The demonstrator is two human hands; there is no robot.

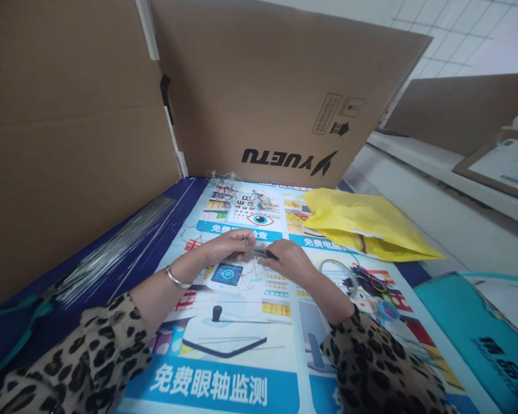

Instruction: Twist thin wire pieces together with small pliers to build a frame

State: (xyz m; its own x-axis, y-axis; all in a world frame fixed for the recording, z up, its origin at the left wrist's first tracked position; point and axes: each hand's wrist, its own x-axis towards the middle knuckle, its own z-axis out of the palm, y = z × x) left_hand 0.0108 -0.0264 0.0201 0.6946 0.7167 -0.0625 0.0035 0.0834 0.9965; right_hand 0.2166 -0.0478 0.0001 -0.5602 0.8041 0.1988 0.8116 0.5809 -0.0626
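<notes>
1. Your left hand (231, 246) is pinched narrow, fingertips together on a thin wire (254, 265).
2. Your right hand (288, 261) is curled closed around a slim dark tool (266, 253); its exact kind is too small to tell.
3. The wire is at your fingertips, between your two hands, with fine loops hanging below them over the printed sheet (224, 368). You have the tool's tip right beside your left fingers; whether it touches the wire, I cannot tell.
4. To your left, a bundle of straight wires (116, 250) lies on the blue surface, near a teal-handled tool (15, 339).
5. Beyond your hands, a loose tangle of fine wire (259, 200) lies on the sheet, close to the cardboard panel (285, 86).
6. To your right, you have a yellow bag (371, 221), with coloured cords (373, 280) just in front of it and a teal box (470, 333) nearer you.
</notes>
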